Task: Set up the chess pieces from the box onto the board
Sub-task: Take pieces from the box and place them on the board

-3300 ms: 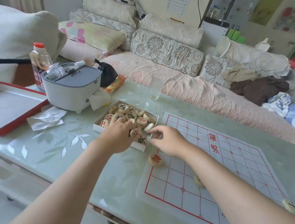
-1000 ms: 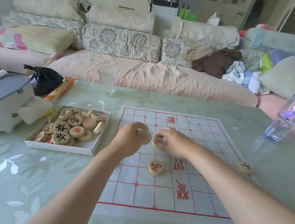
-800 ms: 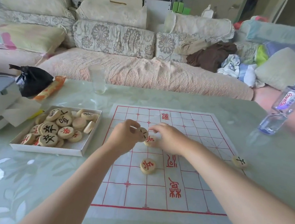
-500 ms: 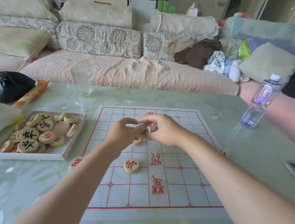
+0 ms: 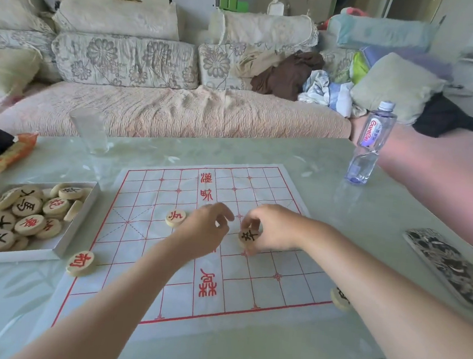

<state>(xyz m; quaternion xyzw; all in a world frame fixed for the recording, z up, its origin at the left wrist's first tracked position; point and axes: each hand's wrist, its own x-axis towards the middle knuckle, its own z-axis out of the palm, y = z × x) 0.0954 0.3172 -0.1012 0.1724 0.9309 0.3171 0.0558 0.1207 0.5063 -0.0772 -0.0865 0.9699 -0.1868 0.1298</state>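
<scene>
A white paper board [image 5: 248,295] with red grid lines lies on the glass table. My right hand [image 5: 276,228] pinches a round wooden piece with a black character [image 5: 250,235] just above the board's middle. My left hand [image 5: 205,231] hovers beside it with loosely curled fingers and nothing visible in them. A red-marked piece [image 5: 175,217] lies on the board left of my left hand. Another red piece [image 5: 80,263] rests at the board's near left edge. A black-marked piece [image 5: 339,298] at the right edge is partly hidden by my right forearm. The white box [image 5: 77,222] at the left holds several pieces.
A water bottle [image 5: 371,142] stands past the board's far right corner. A phone in a patterned case [image 5: 450,266] lies at the right. An empty glass [image 5: 89,130] stands at the far left, near an orange snack packet [image 5: 8,153]. A sofa runs behind the table.
Both hands came from the box to the board. The black-marked piece passed from my left fingers to my right hand, and the hands have drawn apart. The view swung right.
</scene>
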